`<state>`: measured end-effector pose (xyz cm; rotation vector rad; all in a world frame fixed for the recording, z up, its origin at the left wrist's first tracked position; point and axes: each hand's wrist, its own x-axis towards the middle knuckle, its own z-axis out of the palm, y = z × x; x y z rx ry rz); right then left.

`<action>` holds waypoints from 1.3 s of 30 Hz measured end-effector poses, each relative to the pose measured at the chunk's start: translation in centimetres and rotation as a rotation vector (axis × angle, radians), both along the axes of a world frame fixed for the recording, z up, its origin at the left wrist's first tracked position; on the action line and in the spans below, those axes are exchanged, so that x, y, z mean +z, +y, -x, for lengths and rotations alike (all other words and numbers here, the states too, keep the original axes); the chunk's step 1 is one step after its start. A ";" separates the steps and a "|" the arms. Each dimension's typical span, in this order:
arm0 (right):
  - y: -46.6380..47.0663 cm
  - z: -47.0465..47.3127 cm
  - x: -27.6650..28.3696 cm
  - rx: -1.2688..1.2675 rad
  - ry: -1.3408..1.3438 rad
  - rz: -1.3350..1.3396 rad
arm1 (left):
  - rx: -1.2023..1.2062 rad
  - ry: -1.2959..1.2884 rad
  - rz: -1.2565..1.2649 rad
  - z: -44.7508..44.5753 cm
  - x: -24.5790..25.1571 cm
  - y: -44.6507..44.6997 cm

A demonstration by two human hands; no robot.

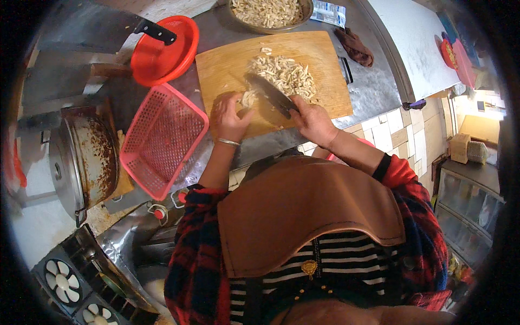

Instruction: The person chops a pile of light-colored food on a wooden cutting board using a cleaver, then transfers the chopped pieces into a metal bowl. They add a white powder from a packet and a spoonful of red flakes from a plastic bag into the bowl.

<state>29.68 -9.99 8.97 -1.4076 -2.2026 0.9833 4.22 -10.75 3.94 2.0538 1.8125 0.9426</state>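
My right hand (315, 122) is closed around a kitchen knife (272, 94), whose blade lies low over the wooden cutting board (333, 87) and points up and left. Left of the blade, my left hand (233, 118) rests at the board's near left part, thumb and fingers around a small bunch of pale sliced pieces (249, 98); whether it grips them firmly is hard to tell. A heap of pale cut strips (288, 77), of a food I cannot name, spreads beyond the knife.
A metal bowl (266, 29) of similar strips stands behind the board. Left are a red plastic colander (162, 61), another knife's black handle (156, 32), an empty pink plastic basket (162, 138) and a stained lidded pot (93, 158). A brown cloth (355, 46) lies at the right.
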 end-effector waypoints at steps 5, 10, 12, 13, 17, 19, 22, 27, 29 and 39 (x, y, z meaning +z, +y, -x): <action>0.3 2.3 0.1 0.075 -0.126 0.008 | -0.014 -0.153 0.011 -0.2 -1.5 -0.2; 1.1 3.8 0.4 0.207 -0.386 0.059 | -0.023 -0.174 0.044 0.1 -4.1 -0.1; 1.5 4.4 0.6 0.267 -0.457 0.049 | -0.041 -0.091 0.013 0.5 -4.8 -0.2; 1.7 4.8 0.7 0.267 -0.439 0.036 | -0.049 -0.049 0.009 0.7 -5.1 -0.3; 2.0 6.7 0.9 0.225 -0.414 0.106 | -0.047 0.078 0.014 0.7 -5.2 -0.3; 2.3 6.8 0.8 0.145 -0.362 0.164 | -0.057 -0.016 -0.033 0.4 -4.8 -0.2; 2.8 5.7 0.7 0.027 -0.236 0.181 | -0.028 -0.143 -0.008 -0.2 -4.0 -0.5; 2.0 4.6 1.7 0.223 -0.330 0.045 | 0.061 -0.187 -0.001 -0.4 -2.8 -0.7; 1.7 4.9 2.7 0.296 -0.424 0.045 | 0.026 -0.046 -0.002 -0.1 -2.7 -0.6; 2.6 7.6 0.6 0.217 -0.381 0.184 | -0.058 0.072 -0.025 0.7 -3.8 -0.2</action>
